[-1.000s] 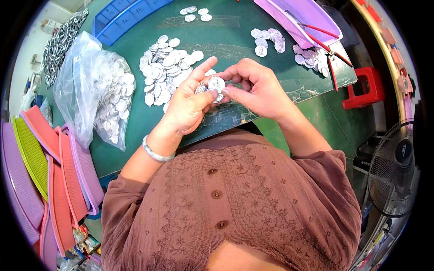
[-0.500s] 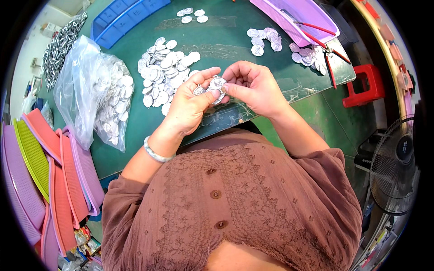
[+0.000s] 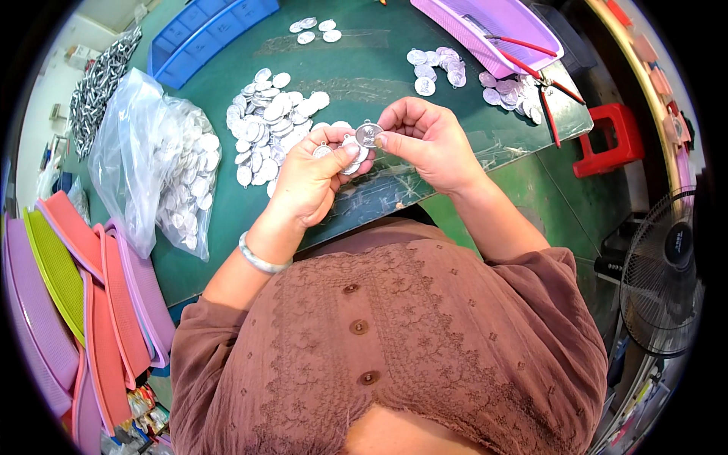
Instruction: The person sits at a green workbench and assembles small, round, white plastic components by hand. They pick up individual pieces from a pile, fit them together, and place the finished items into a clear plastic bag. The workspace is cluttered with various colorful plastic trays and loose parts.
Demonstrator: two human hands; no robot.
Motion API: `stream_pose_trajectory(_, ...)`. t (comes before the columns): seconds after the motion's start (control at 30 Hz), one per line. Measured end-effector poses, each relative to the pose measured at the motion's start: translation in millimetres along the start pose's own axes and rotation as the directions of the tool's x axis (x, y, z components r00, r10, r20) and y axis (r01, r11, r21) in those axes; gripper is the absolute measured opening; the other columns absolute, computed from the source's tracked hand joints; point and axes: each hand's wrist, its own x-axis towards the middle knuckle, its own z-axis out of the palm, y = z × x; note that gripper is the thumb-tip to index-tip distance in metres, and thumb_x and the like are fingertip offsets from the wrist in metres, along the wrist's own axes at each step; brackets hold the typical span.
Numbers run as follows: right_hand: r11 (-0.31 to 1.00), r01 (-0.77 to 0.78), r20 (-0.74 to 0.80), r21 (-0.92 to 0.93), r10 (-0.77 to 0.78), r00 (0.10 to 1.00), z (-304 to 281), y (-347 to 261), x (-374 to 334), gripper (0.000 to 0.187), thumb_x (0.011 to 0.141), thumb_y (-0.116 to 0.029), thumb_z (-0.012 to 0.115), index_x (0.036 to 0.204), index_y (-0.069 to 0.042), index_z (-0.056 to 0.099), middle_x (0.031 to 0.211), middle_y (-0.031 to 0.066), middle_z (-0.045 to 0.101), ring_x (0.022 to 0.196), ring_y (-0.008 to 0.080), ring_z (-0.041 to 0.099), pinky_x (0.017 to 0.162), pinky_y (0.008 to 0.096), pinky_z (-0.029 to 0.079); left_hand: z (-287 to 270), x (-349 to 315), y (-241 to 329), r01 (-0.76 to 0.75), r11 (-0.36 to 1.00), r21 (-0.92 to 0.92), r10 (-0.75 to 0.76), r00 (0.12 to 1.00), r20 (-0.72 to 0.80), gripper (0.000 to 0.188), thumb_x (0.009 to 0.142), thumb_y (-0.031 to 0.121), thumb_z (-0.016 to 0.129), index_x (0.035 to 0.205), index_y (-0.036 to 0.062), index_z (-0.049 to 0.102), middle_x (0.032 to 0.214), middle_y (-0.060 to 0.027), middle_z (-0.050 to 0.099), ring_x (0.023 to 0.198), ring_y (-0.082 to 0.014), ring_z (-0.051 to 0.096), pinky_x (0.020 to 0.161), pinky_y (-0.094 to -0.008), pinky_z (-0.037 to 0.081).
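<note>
Several round silver medals, each with a small hanging loop, lie in my left hand (image 3: pixel 303 171), its thumb pressed on a medal (image 3: pixel 353 157). My right hand (image 3: pixel 432 144) pinches a single darker-looking medal (image 3: pixel 369 134) between thumb and forefinger, just right of the others and close above the table's near edge. Beyond my left hand a loose pile of medals (image 3: pixel 262 129) spreads on the green table (image 3: pixel 356 76). Left of that pile, a clear plastic bag (image 3: pixel 125 152) bulges with more medals (image 3: pixel 193 178).
Small medal groups (image 3: pixel 306 36) lie farther back and near the purple basket (image 3: pixel 470 38). Red-handled pliers (image 3: pixel 547 82) rest at the right corner. A blue divided bin (image 3: pixel 205 38) stands at far left, stacked colored baskets (image 3: pixel 98 303) at left, a red stool (image 3: pixel 610 140) and fan (image 3: pixel 667 273) at right.
My right hand has drawn one medal slightly up and apart from those in my left hand. The left hand has shifted a little left, as has the whole view.
</note>
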Motion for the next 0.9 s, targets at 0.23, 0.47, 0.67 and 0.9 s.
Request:
stream_pose_trajectory(0.23, 0.986, 0.077, -0.022, -0.147, -0.081, 0.996, -2.2, 6.3, -0.2, 0.008, 0.074, 0.002, 0.059, 0.081, 0.0, 0.055, 0.072, -0.002, 0.053, 0.064, 0.0031, 0.048, 0.058, 0.0171, 0.042, 0.6, -0.2, 4.1, 0.05, 0.998, 0.028, -0.05, 0.999, -0.012, 0.014, 0.082, 0.007, 0.057, 0.095, 0.0054, 0.052, 0.086, -0.0068, 0.058, 0.071, -0.015, 0.059, 0.062, -0.024, 0.052)
stream_pose_trajectory(0.47, 0.981, 0.083, -0.013, -0.175, -0.087, 0.996, -2.8, 5.6, -1.8, 0.009, 0.075, 0.002, 0.059, 0.081, 0.0, 0.055, 0.074, -0.0019, 0.052, 0.066, 0.0033, 0.048, 0.058, 0.017, 0.041, -4.3, 3.0, 1.7, 0.032, 0.999, 0.035, -0.032, 0.999, 0.001, 0.022, 0.081, 0.003, 0.057, 0.102, 0.0044, 0.051, 0.086, -0.0053, 0.057, 0.072, -0.0133, 0.058, 0.061, -0.0224, 0.05)
stream_pose_trajectory(0.67, 0.976, 0.122, -0.053, -0.18, -0.133, 0.99, -3.8, 7.1, -1.3, 0.008, 0.074, 0.002, 0.06, 0.079, 0.0, 0.054, 0.072, -0.0021, 0.052, 0.066, 0.0032, 0.048, 0.057, 0.0178, 0.041, -0.6, 0.6, 3.2, -0.013, 1.0, 0.025, 0.013, 1.0, 0.007, 0.032, 0.079, -0.004, 0.056, 0.109, 0.0028, 0.048, 0.092, -0.0057, 0.055, 0.077, -0.0131, 0.058, 0.065, -0.0227, 0.05)
stream_pose_trajectory(0.9, 0.997, -0.03, -0.106, 0.075, 0.037, 0.994, -10.2, 5.8, 1.9, 0.009, 0.077, 0.001, 0.056, 0.085, 0.0, 0.051, 0.084, 0.0059, 0.056, 0.069, 0.0104, 0.053, 0.06, 0.0214, 0.044, 2.5, -1.6, 3.7, -0.091, 0.986, 0.14, 0.092, 0.996, -0.005, 0.037, 0.078, -0.003, 0.057, 0.112, 0.0019, 0.047, 0.093, -0.0064, 0.054, 0.077, -0.0131, 0.058, 0.064, -0.022, 0.048)
